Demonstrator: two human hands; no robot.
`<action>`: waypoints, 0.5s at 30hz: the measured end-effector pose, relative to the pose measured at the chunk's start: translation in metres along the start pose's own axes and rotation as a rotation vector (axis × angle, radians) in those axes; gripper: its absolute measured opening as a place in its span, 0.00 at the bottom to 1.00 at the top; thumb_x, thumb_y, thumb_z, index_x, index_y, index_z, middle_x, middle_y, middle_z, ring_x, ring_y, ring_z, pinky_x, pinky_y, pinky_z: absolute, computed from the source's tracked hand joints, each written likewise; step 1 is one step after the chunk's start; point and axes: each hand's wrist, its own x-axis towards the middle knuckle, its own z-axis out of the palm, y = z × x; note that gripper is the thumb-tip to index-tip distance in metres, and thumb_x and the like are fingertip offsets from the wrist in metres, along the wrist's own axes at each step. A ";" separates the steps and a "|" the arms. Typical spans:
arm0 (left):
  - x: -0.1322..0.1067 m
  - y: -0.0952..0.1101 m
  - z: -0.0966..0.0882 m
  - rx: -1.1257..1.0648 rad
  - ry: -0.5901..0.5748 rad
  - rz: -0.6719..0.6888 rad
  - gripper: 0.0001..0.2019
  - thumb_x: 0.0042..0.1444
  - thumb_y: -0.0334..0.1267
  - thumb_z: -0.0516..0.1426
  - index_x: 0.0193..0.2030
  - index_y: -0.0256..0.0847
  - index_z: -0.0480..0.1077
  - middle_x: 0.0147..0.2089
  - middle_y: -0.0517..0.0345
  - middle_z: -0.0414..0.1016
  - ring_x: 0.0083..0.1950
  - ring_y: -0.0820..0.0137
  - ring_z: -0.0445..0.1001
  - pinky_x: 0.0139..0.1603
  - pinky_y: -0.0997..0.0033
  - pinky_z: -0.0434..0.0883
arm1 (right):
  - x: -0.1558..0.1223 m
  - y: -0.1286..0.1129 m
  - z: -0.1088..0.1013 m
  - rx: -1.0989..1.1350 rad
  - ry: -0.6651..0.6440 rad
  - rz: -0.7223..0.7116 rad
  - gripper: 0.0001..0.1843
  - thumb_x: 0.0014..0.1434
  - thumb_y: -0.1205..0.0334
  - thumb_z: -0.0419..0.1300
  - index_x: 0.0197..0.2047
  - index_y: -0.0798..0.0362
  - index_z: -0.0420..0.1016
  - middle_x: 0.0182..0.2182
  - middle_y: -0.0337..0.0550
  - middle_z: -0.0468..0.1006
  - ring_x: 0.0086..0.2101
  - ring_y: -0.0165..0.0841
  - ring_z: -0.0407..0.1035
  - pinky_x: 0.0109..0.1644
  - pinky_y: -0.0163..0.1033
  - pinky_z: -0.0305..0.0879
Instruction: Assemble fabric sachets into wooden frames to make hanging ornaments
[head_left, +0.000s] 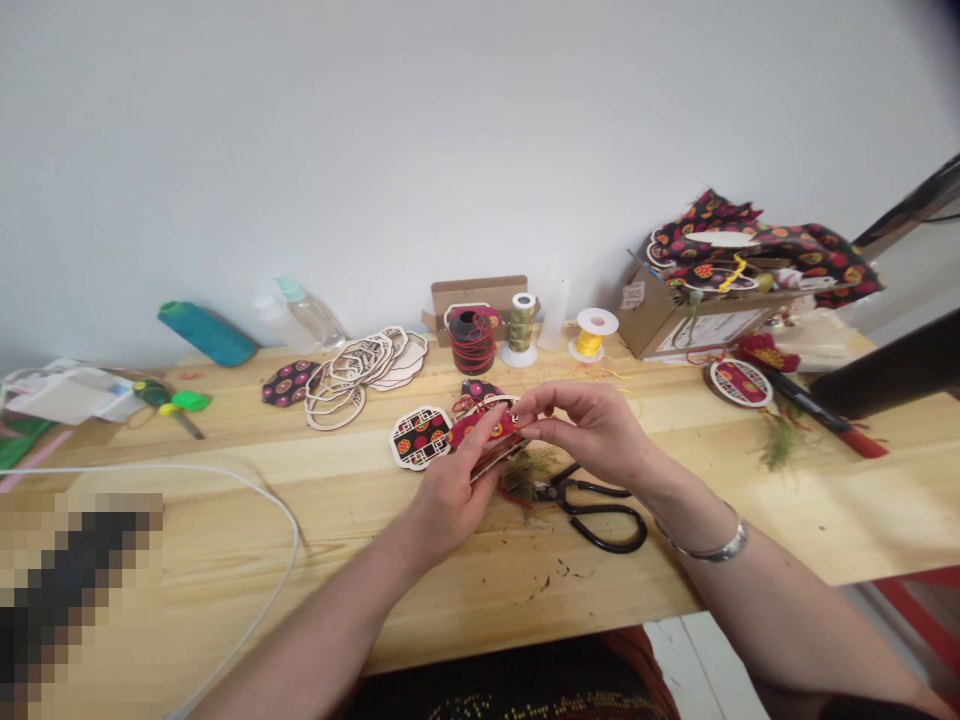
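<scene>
My left hand (457, 500) is closed around a flat ornament with red patterned fabric (480, 430) and a thin wooden edge. At the ornament's right end, my right hand (589, 425) pinches with thumb and forefinger; whatever lies between those fingertips is too small to make out. A finished-looking fabric ornament with a pale lattice frame (420, 437) lies just left of my left hand. Beneath my hands are black-handled scissors (609, 525), with a greenish tassel (529, 472) beside their pivot. A dark patterned fabric piece (480, 392) lies behind the held ornament.
Wooden frames (360, 370), a spool of dark red cord (473, 345), a green thread spool (522, 330) and a yellow thread spool (590, 340) stand along the wall. A cardboard box (675, 325) of fabric is at right. A white cable (289, 520) crosses the left.
</scene>
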 end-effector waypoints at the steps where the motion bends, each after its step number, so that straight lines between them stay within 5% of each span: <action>1: 0.000 0.000 0.000 0.001 0.000 -0.002 0.33 0.61 0.29 0.55 0.70 0.47 0.47 0.52 0.55 0.79 0.51 0.68 0.78 0.49 0.72 0.75 | 0.000 0.000 0.000 -0.011 -0.007 -0.005 0.07 0.52 0.70 0.64 0.36 0.52 0.79 0.31 0.38 0.82 0.32 0.28 0.74 0.39 0.36 0.71; 15: 0.001 0.000 0.001 -0.005 0.062 0.019 0.23 0.61 0.29 0.55 0.61 0.44 0.59 0.51 0.53 0.79 0.48 0.69 0.79 0.49 0.70 0.76 | -0.001 -0.001 -0.003 -0.149 -0.070 -0.156 0.05 0.56 0.69 0.61 0.33 0.52 0.78 0.31 0.39 0.81 0.32 0.28 0.74 0.38 0.35 0.69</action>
